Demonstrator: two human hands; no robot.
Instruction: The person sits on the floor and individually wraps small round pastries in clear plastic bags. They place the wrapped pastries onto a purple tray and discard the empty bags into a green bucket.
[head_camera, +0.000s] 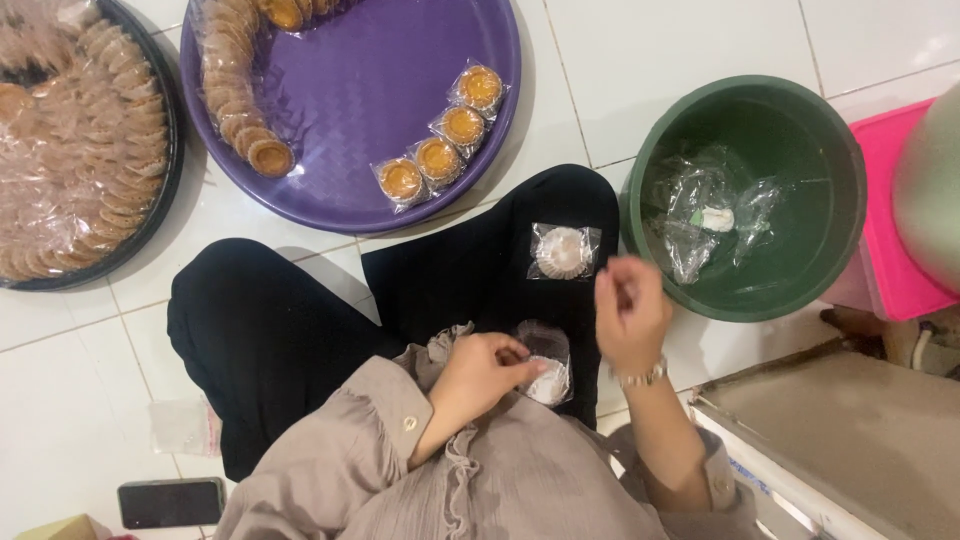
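I sit on a white tiled floor with my legs in black cloth. My left hand (478, 372) pinches a small clear plastic packet (545, 362) with a pale round biscuit in it, low on my lap. My right hand (628, 312) hovers just right of it, fingers curled, holding nothing I can make out. Another wrapped pale biscuit (563, 251) lies on my right knee. A purple round tray (360, 100) ahead carries several wrapped golden biscuits (440, 158) in a row and an unwrapped stack (235, 85).
A dark tray (150, 215) heaped with biscuits under clear film sits far left. A green bucket (835, 190) holding crumpled clear wrappers stands right, beside a pink box (895, 250). A black phone (172, 501) and a small clear bag (183, 426) lie on the floor at lower left.
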